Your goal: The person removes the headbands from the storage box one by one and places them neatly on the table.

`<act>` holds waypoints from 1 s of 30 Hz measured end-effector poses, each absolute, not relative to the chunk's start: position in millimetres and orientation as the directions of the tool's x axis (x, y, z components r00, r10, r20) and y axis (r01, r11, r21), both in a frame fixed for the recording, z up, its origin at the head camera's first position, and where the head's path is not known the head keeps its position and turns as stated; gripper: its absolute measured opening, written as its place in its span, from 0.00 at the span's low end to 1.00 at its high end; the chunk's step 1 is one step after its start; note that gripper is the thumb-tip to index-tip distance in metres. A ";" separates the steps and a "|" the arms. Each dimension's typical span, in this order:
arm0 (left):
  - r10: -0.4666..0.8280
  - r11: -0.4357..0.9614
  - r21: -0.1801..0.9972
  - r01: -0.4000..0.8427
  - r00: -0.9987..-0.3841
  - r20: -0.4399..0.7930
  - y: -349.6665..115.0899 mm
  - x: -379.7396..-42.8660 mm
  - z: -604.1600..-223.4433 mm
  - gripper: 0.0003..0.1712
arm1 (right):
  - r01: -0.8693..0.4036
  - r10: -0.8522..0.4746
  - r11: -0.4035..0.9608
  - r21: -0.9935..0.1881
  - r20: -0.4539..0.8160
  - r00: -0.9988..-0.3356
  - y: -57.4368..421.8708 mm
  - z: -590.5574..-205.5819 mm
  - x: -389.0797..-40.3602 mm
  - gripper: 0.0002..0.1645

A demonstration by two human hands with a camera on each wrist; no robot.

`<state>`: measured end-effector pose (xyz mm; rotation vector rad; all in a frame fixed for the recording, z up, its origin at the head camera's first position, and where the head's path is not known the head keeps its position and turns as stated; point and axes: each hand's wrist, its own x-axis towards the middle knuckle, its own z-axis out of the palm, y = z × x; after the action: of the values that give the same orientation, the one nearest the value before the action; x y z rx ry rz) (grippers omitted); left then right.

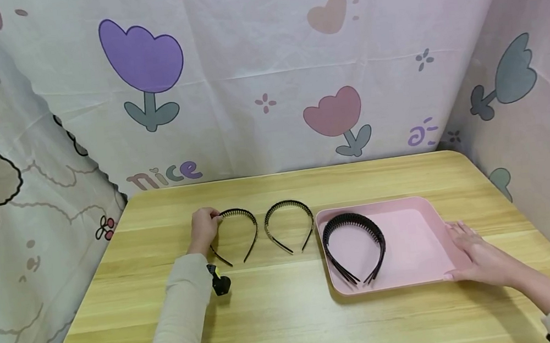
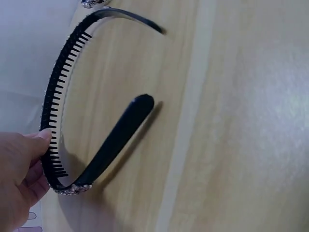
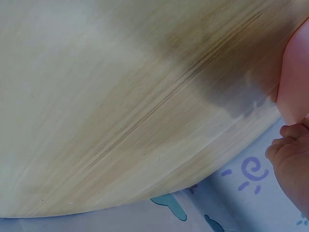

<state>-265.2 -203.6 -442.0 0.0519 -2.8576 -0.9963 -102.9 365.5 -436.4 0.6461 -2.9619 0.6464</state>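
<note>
My left hand (image 1: 204, 229) pinches a black toothed headband (image 1: 237, 212) between thumb and fingers at its upper left bend. Up close in the left wrist view, the same headband (image 2: 57, 96) has comb teeth inside and sparkling stones outside, its open ends pointing away from the hand. Just to its right on the table lies a second toothed headband (image 1: 288, 203). A pink tray (image 1: 411, 246) holds several black headbands (image 1: 351, 220) nested together at its left side. Against the tray's right end rests my right hand (image 1: 482, 256), thumb by the front corner and fingers along the side wall.
The wooden table (image 1: 280, 325) carries everything, and its rounded far right corner shows beyond the tray. Printed cloth (image 1: 242, 42) hangs behind the table and at both sides. A small black device (image 1: 220, 283) sits at the left wrist.
</note>
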 end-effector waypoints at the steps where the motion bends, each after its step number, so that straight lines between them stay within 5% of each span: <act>1: -0.068 0.784 0.620 0.007 -0.993 0.096 -203.8 -264.9 -442.5 0.08 | -0.404 -0.388 0.826 -0.393 0.124 -0.913 365.5 -436.2 -103.0 0.62; 30: -0.060 0.792 0.607 0.061 -0.982 0.177 -201.4 -261.3 -444.6 0.14 | -0.393 -0.379 0.808 -0.440 0.122 -0.917 366.9 -439.9 -103.8 0.61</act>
<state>-261.3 -201.4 -444.6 -0.0005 -2.7949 -0.9559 -103.8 366.9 -439.9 0.6323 -2.9598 0.7297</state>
